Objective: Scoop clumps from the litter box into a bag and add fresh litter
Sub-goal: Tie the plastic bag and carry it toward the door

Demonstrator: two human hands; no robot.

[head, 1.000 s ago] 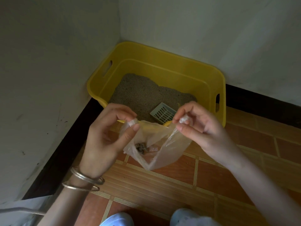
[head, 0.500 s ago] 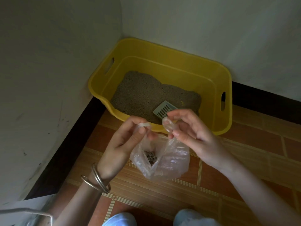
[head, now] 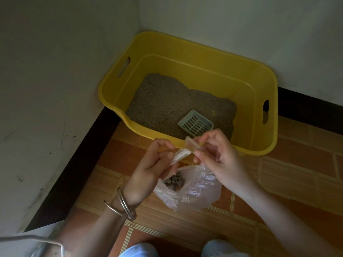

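The left hand (head: 148, 164) pinches one thin handle (head: 181, 154) of the bag (head: 196, 191) between its thumb and curled fingers. The right hand (head: 219, 154) pinches the other handle (head: 191, 143) the same way. The two handles meet between the hands, just in front of the near wall of the litter box (head: 204, 71).

Two shiny bangles (head: 122, 206) sit on the left wrist.

The bag is clear and crinkly. It sits below the hands, in front of the litter box. It is hard to tell if it rests on the floor or hangs. A small pile of dark clumps (head: 174, 181) lies inside it, on the side near the left hand.

The litter box is yellow, with a hole for carrying at each end. Gray-brown litter (head: 167, 104) covers its bottom. A gray scoop (head: 195, 124) with slots lies on the litter, close to the near wall of the litter box and just behind the right hand.

The litter box stands in a corner, with pale walls (head: 55, 71) behind it and on its left side. Orange floor (head: 287, 173) tiles spread out in front of it. The tips of two light shoes (head: 138, 250) show farthest from the litter box, at the bottom.
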